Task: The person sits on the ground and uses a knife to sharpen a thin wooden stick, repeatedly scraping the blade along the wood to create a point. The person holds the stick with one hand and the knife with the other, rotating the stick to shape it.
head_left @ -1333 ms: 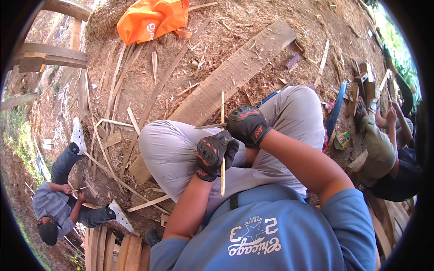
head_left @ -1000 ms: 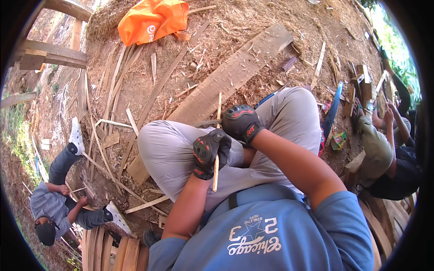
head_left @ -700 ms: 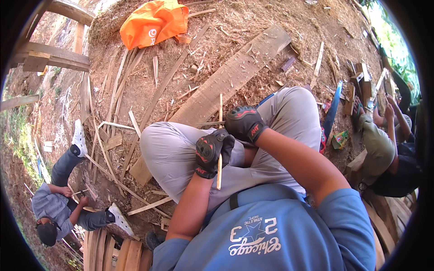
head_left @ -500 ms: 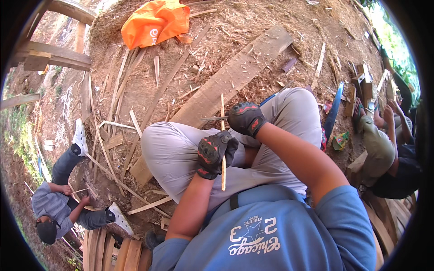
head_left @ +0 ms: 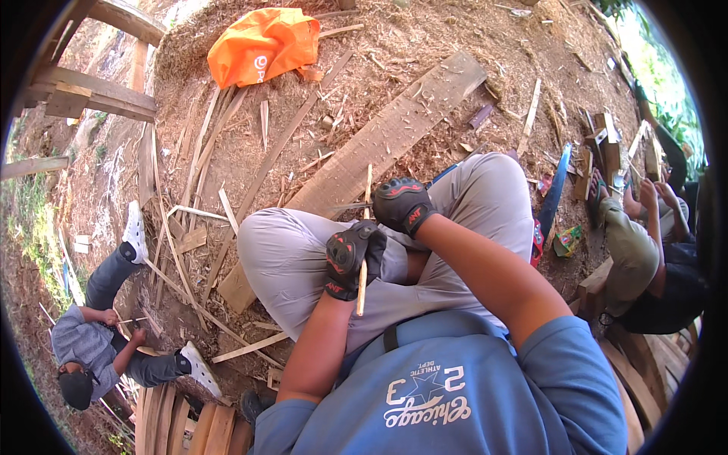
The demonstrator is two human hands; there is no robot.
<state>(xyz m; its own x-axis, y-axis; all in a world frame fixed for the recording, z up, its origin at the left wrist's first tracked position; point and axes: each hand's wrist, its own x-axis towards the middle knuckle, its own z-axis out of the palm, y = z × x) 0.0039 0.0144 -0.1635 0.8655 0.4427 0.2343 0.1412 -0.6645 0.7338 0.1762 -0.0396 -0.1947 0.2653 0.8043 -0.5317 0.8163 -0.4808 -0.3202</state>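
My left hand (head_left: 351, 258), in a black glove with red marks, is closed around a thin, pale wooden stick (head_left: 362, 280). The stick stands nearly lengthwise to my body, sticking out past both sides of my fist. In a matching glove, my right hand (head_left: 402, 205) grips a knife; its handle is hidden in the fist. A narrow dark knife blade (head_left: 349, 206) points left from that fist and meets the stick near its far end. Both hands are close together over my crossed legs (head_left: 485, 197) in grey trousers.
A broad plank (head_left: 394, 125) lies on shaving-strewn soil beyond my knees. An orange bag (head_left: 265, 47) lies far left. On my right is a blue-bladed handsaw (head_left: 556, 186). People sit at left (head_left: 91, 353) and right (head_left: 637, 250). Wood strips (head_left: 182, 265) litter the left ground.
Both hands have shifted slightly left with the stick and knife. The stick leans a little more, its near end now further left. The blade remains against its far part.
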